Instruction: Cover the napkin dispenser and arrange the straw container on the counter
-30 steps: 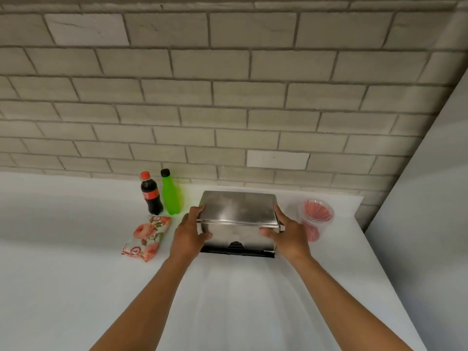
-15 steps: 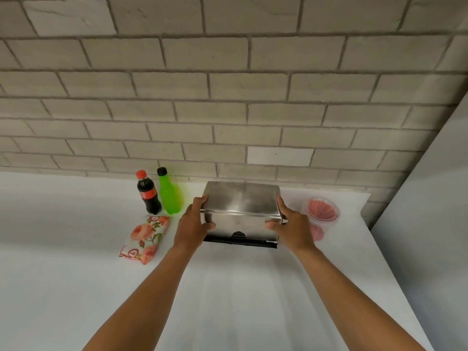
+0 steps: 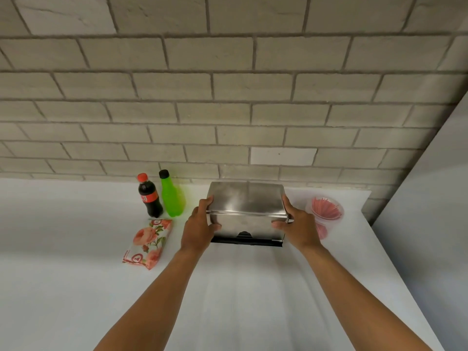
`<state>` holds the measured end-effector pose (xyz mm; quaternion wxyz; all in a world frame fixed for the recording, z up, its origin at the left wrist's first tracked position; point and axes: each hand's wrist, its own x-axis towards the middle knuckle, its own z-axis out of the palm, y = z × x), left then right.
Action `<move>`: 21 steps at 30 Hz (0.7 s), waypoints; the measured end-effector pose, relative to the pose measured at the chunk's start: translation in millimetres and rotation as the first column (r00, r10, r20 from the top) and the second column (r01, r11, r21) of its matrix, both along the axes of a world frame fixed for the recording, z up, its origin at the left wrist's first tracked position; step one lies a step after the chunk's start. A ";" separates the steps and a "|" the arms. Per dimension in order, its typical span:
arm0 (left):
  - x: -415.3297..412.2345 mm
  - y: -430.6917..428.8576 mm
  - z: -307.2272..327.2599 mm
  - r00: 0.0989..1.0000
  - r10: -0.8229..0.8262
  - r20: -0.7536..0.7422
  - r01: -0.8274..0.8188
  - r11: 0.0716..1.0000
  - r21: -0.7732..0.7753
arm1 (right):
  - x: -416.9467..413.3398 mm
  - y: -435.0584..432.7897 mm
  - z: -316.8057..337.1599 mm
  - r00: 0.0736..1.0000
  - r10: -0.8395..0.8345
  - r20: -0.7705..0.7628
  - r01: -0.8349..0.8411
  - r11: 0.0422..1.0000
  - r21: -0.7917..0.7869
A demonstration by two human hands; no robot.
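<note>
Left hand point(image 3: 200, 228) clamped on the left end of the steel napkin dispenser point(image 3: 247, 211), thumb across the front face, fingers wrapped over the lid's edge; right hand point(image 3: 298, 228) mirroring it on the right end, thumb on the front, fingers hooked over the top corner. Both forearms stretched forward from the bottom of the frame. Between the two hands, the dispenser's brushed metal lid closed down over the body, a dark slot and black base strip showing beneath the thumbs. Dispenser resting on the white table point(image 3: 240, 287), pushed near the grey brick wall point(image 3: 228, 97). Just right of the right hand, partly hidden behind its knuckles, the clear straw container point(image 3: 326, 210) holding pinkish-red straws, upright on the table and close to the dispenser's right end; whether touching, impossible to tell. Left of the left hand, a flat floral packet point(image 3: 149, 243) lying on the table, apart from the fingers. Beyond the packet, toward the wall, a dark cola bottle point(image 3: 150, 197) with red cap and a bright green bottle point(image 3: 172, 196) with black cap, upright and side by side. At far right, a plain pale panel point(image 3: 430, 198) rising beside the table's end.
</note>
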<state>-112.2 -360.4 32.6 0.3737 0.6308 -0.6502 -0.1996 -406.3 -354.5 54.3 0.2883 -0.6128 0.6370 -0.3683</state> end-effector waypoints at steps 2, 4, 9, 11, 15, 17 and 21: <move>0.3 0.1 -0.4 1.000 -0.005 0.007 0.005 1.000 0.008 | 0.8 -0.4 -0.5 1.000 -0.005 0.001 0.005 1.000 0.007; 1.3 0.3 -0.8 1.000 -0.012 0.019 0.012 1.000 0.007 | 0.7 -1.0 -1.2 1.000 -0.002 -0.014 0.002 1.000 0.003; 0.5 2.4 2.6 0.999 -0.022 0.027 0.021 1.000 0.017 | 1.5 -0.6 -1.6 0.997 -0.008 -0.077 0.009 1.000 0.004; 1.2 4.3 6.0 0.999 -0.024 0.039 0.023 0.999 0.031 | 2.1 2.0 -2.0 0.996 -0.024 -0.089 0.024 1.000 -0.004; 3.8 13.5 9.7 0.996 -0.019 0.090 0.009 0.994 0.105 | 2.3 7.9 -2.7 0.993 -0.103 -0.055 0.104 0.995 0.002; 4.5 24.8 10.6 0.992 -0.002 0.123 -0.013 0.993 0.121 | 1.2 13.6 -0.5 0.990 -0.130 -0.049 0.132 0.991 0.030; 7.2 43.3 1.6 0.995 0.060 0.083 -0.069 0.991 0.114 | -3.2 26.1 2.9 0.985 -0.165 -0.048 0.168 0.983 0.075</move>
